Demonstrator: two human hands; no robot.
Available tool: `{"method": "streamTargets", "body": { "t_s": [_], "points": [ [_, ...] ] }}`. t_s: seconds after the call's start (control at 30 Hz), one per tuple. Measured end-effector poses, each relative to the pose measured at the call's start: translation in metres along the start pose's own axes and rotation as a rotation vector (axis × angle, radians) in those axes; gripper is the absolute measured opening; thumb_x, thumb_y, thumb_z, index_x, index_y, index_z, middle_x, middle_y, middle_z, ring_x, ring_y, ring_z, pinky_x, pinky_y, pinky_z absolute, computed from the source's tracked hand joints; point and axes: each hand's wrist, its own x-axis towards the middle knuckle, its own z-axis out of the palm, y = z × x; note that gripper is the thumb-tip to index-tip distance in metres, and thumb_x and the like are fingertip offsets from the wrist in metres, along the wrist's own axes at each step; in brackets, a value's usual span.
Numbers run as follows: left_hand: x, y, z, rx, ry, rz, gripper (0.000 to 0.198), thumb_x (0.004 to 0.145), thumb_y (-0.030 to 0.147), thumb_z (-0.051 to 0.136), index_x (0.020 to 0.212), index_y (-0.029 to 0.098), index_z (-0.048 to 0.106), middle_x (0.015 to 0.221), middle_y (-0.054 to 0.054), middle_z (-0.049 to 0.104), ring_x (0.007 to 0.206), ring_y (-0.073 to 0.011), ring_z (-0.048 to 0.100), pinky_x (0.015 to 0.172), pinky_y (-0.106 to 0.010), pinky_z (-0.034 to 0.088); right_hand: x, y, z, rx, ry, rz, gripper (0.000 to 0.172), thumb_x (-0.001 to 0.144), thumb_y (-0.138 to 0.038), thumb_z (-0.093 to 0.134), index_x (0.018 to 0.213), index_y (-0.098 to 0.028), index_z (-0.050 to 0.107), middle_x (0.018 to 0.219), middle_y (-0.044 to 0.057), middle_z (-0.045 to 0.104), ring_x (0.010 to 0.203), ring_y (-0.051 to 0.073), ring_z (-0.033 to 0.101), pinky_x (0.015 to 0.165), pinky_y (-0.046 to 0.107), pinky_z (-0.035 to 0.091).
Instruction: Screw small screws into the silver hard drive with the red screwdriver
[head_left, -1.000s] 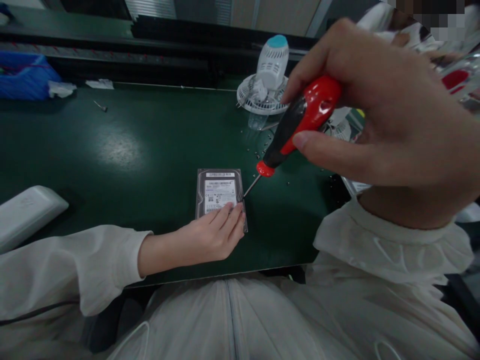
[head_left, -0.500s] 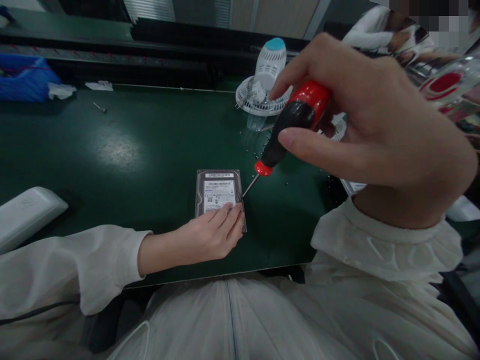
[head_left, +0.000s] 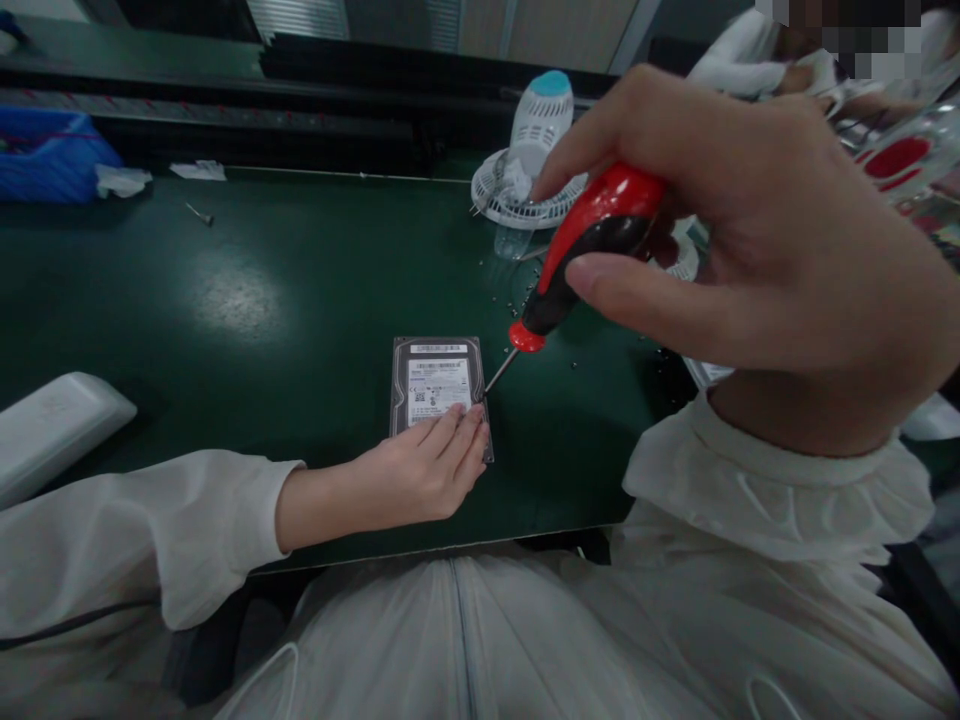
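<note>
Gripping the red-and-black handle of a screwdriver [head_left: 555, 288], the right hand [head_left: 739, 225] is partly closed, its thumb laid along the near side of the handle while the index finger stretches out past the far side; the remaining fingers are mostly hidden behind the handle and the palm. The tool leans down to the left, and its thin metal shank [head_left: 501, 372] ends at the right edge of a hard drive [head_left: 439, 375], next to the left fingertips. Whether the tip sits in a screw is too small to tell.

The left hand [head_left: 431, 470] lies over the lower part of the drive, palm down, fingers close together and slightly bent, touching the lower right area beside the label [head_left: 439, 393]. Its thumb is out of sight, so one cannot tell whether it pinches the drive or only presses on it.

The drive rests flat, label up, on the green tabletop [head_left: 300, 370], near the person's edge. Small dark screws [head_left: 574, 365] are scattered to its upper right, near a white fan part with a blue cap [head_left: 541, 125]. A white box [head_left: 67, 430] lies well apart at the left, with a blue bag [head_left: 56, 155] beyond it.
</note>
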Motion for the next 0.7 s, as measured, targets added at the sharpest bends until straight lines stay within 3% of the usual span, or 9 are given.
{"method": "streamTargets", "body": {
  "t_s": [0.13, 0.33, 0.43, 0.57, 0.7],
  "points": [
    [0.0000, 0.0009, -0.0003, 0.004, 0.002, -0.004, 0.032, 0.105, 0.023, 0.057, 0.117, -0.003, 0.072, 0.117, -0.020, 0.078, 0.102, -0.0282, 0.079, 0.085, -0.033, 0.066, -0.0008, -0.0003, 0.0016, -0.088, 0.031, 0.086, 0.052, 0.100, -0.064, 0.040, 0.122, -0.022, 0.062, 0.103, 0.001, 0.062, 0.074, 0.011, 0.045, 0.090, 0.035, 0.041],
    [-0.0005, 0.0016, 0.0002, 0.008, -0.001, 0.003, 0.032, 0.106, 0.022, 0.056, 0.118, -0.004, 0.072, 0.117, -0.021, 0.078, 0.104, -0.0291, 0.079, 0.085, -0.034, 0.066, -0.0006, 0.0013, 0.0052, -0.112, 0.047, 0.097, 0.053, 0.099, -0.064, 0.045, 0.124, -0.022, 0.063, 0.105, 0.003, 0.063, 0.085, 0.014, 0.055, 0.094, 0.034, 0.041],
    [-0.0005, 0.0015, 0.0007, 0.009, -0.004, 0.004, 0.033, 0.106, 0.022, 0.056, 0.118, -0.004, 0.072, 0.117, -0.021, 0.078, 0.104, -0.0290, 0.079, 0.085, -0.034, 0.066, 0.0000, 0.0031, 0.0048, -0.065, 0.043, 0.039, 0.053, 0.099, -0.054, 0.045, 0.131, -0.014, 0.060, 0.113, 0.005, 0.061, 0.078, 0.010, 0.046, 0.090, 0.032, 0.040],
    [-0.0005, 0.0018, 0.0009, 0.003, 0.012, -0.017, 0.033, 0.106, 0.022, 0.056, 0.118, -0.003, 0.072, 0.117, -0.020, 0.078, 0.104, -0.0277, 0.079, 0.085, -0.033, 0.066, 0.0008, 0.0044, 0.0028, 0.046, 0.030, -0.116, 0.051, 0.101, -0.045, 0.039, 0.130, -0.007, 0.058, 0.109, 0.004, 0.057, 0.072, 0.007, 0.037, 0.082, 0.030, 0.038],
    [-0.0012, 0.0019, 0.0011, -0.009, 0.017, -0.028, 0.033, 0.106, 0.022, 0.056, 0.118, -0.004, 0.072, 0.117, -0.020, 0.078, 0.103, -0.0279, 0.079, 0.084, -0.033, 0.065, 0.0017, 0.0046, 0.0024, 0.011, 0.055, -0.032, 0.048, 0.104, -0.053, 0.042, 0.120, -0.014, 0.064, 0.100, 0.002, 0.059, 0.075, 0.007, 0.041, 0.082, 0.031, 0.035]
  ]
}}
